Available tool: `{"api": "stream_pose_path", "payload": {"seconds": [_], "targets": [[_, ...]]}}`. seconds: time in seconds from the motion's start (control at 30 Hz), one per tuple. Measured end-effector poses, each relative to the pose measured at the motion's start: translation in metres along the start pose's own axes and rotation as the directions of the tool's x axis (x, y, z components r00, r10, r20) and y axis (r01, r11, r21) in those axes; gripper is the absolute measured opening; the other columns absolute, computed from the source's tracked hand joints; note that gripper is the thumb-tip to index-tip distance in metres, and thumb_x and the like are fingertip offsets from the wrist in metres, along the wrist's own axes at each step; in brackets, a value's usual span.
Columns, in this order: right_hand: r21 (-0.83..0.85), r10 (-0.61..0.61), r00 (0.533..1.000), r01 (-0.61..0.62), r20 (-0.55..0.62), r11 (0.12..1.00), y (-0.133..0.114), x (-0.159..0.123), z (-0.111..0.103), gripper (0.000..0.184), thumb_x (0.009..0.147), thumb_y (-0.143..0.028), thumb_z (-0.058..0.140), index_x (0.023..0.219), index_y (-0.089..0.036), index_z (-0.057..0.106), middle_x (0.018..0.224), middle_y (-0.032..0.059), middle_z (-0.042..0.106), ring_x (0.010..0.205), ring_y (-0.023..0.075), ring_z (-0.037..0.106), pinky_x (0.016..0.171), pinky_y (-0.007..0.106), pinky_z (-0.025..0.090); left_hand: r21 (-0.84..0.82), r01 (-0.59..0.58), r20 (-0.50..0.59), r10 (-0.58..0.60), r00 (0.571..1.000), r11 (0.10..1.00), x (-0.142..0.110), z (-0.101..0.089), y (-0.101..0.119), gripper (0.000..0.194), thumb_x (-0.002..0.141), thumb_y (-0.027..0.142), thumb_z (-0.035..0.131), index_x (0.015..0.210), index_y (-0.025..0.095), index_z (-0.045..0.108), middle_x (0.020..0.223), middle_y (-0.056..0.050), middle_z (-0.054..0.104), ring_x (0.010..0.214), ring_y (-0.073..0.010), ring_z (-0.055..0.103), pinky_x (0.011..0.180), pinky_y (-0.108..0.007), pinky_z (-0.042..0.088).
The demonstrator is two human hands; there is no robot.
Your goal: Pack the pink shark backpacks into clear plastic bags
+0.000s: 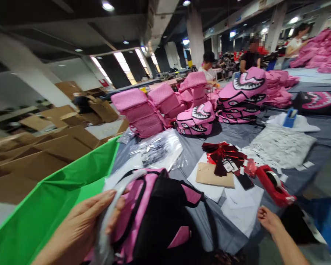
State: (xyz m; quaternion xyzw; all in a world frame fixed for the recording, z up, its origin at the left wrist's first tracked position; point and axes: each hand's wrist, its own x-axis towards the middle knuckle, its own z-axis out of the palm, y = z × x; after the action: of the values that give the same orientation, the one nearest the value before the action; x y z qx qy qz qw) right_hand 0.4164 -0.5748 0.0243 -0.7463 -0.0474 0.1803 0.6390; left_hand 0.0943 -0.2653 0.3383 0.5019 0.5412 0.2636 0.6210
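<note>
A pink and black backpack [157,209] lies in front of me on the grey table cover [228,136]. My left hand [85,224] grips the edge of a clear plastic bag [107,221] drawn round the backpack's left side. My right hand [267,219] hovers low at the right over white paper sheets [241,209], fingers curled in, nothing visible in them. A red tape dispenser [274,184] stands just beyond that hand.
A green bin [57,198] sits at my left. Ahead lie a brown envelope [213,175], red and black tags [227,156], clear bags [157,149], white labels [281,145] and stacked pink shark-face backpacks [242,95]. Cardboard boxes [44,143] at left. People work at the back.
</note>
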Motion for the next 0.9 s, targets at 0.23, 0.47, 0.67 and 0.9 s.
{"api": "stream_pose_path", "payload": {"seconds": [0.23, 0.47, 0.67, 0.9], "targets": [[0.452, -0.178, 0.820, -0.108, 0.544, 0.886, -0.178, -0.075, 0.147, 0.056, 0.069, -0.062, 0.081, 0.062, -0.023, 0.043, 0.055, -0.0056, 0.039, 0.045, 0.0078, 0.032, 0.037, 0.021, 0.035, -0.123, -0.133, 0.401, 0.172, 0.900, 0.983, 0.001, 0.014, -0.014, 0.050, 0.064, 0.058, 0.081, 0.065, 0.009, 0.069, 0.049, -0.005, 0.061, 0.040, -0.0120, 0.053, 0.042, -0.022, 0.042], [0.274, -0.244, 0.570, 0.034, 0.784, 0.961, -0.276, -0.146, 0.229, 0.069, 0.053, -0.080, 0.084, 0.063, -0.021, 0.050, 0.047, -0.0091, 0.036, 0.041, 0.0030, 0.024, 0.037, 0.017, 0.020, -0.172, -0.097, 0.504, 0.172, 0.846, 0.980, 0.010, 0.014, -0.022, 0.080, 0.083, 0.081, 0.038, 0.061, 0.009, 0.065, 0.049, -0.009, 0.059, 0.040, -0.0148, 0.053, 0.043, -0.026, 0.043], [0.256, -0.252, 0.420, 0.047, 0.872, 0.965, -0.277, -0.152, 0.257, 0.067, 0.059, -0.080, 0.080, 0.066, -0.023, 0.046, 0.048, -0.0057, 0.050, 0.039, 0.0110, 0.048, 0.038, 0.022, 0.034, -0.174, -0.119, 0.521, 0.194, 0.831, 0.978, 0.006, 0.010, -0.021, 0.081, 0.064, 0.092, 0.053, 0.061, 0.012, 0.063, 0.047, -0.007, 0.058, 0.037, -0.0150, 0.053, 0.039, -0.026, 0.043], [0.264, -0.299, 0.389, 0.141, 0.872, 0.954, -0.269, -0.150, 0.254, 0.063, 0.068, -0.079, 0.076, 0.073, -0.022, 0.050, 0.054, -0.0048, 0.056, 0.046, 0.0107, 0.052, 0.043, 0.022, 0.038, -0.206, -0.211, 0.432, 0.282, 0.857, 0.956, 0.005, 0.012, -0.024, 0.049, 0.061, 0.062, 0.065, 0.054, 0.014, 0.060, 0.041, -0.005, 0.054, 0.032, -0.0126, 0.047, 0.032, -0.023, 0.036]]}}
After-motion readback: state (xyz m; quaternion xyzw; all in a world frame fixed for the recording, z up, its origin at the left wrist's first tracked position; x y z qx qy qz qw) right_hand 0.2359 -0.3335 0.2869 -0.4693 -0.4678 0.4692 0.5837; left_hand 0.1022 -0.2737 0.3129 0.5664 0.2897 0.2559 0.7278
